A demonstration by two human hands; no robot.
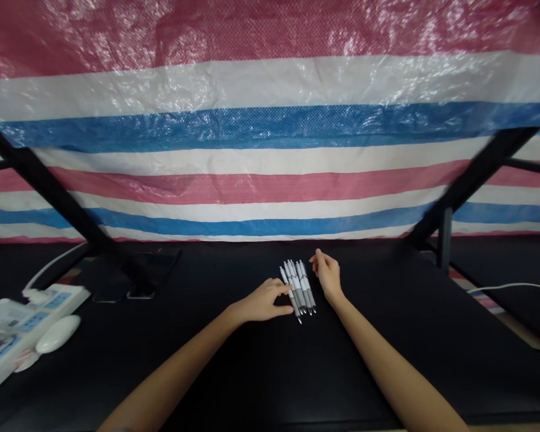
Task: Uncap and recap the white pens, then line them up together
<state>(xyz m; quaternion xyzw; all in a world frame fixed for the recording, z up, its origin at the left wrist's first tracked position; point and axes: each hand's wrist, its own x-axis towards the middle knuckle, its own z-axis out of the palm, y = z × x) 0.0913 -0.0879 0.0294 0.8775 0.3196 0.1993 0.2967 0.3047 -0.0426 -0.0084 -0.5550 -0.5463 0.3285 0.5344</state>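
Note:
Several white pens with grey grips [302,282] lie side by side in a row on the black table, tips toward me. My left hand [266,300] is at the row's left side, thumb and fingertips apart and touching or very near the leftmost pen [291,296], which sits slightly out of line with the others. Just right of the row rests my right hand [327,275], its fingers loosely bent toward the pens with a small gap between. I see nothing held in it, though its palm side is partly hidden.
A white power strip [36,318] with plugs and a white computer mouse [58,333] lie at the left. Black slanted bars [85,222] rise on both sides. Behind the black table [252,372] hangs a striped plastic sheet [270,186]. A dark flat device [146,273] lies at the back left.

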